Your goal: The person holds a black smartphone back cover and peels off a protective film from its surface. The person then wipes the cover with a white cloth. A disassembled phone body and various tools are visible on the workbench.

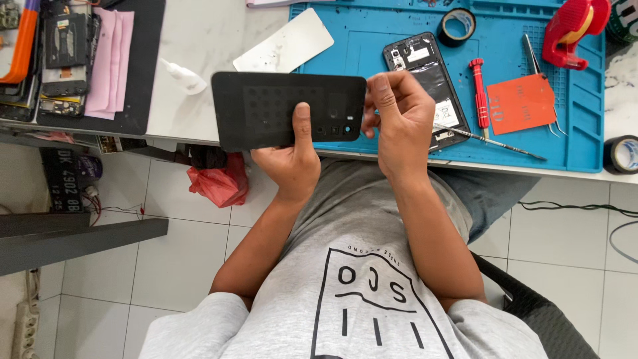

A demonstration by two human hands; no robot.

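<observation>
Black and matte, the back cover sits at centre frame, its long axis running left to right across the picture, its camera-hole end pointing right. I see my left hand gripping it from below, thumb pressed flat up across the panel's face and fingers hidden behind. My right hand is curled at the cover's right edge, fingertips pinched on that end; I cannot tell whether anything small is held between them.

Just right of that hand, an opened phone lies on the blue mat, its top tilted toward the upper left. On the same mat lie a red screwdriver upright beside the phone, an orange card, tweezers, a thin metal tool slanting toward the lower right, a tape roll and a red tape dispenser. Another tape roll sits at the right edge.

Upper left of frame, a black mat carries a stripped phone and pink cloths. Between the mats on the white table lie a small glue bottle and a white sheet. A red bag hangs below the table edge.
</observation>
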